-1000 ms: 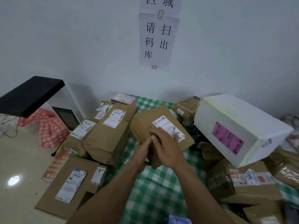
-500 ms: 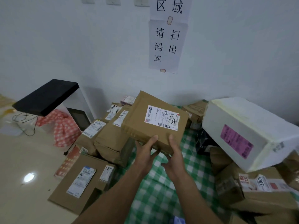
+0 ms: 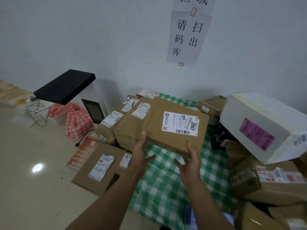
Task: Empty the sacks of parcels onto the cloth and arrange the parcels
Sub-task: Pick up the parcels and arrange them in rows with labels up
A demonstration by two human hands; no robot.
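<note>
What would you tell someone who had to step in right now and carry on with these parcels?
Left hand: open, straight fingers against the near left corner of the cardboard box labelled 2097.
Right hand: grips that box's near edge, thumb up its side.
The box is held above the green checked cloth, beside the row of brown parcels at left; a white foam box tops a pile of cartons at right.
Done: many parcels lie on the cloth.
Left: set this box down, tidy the right pile. No sack is plainly in view.
</note>
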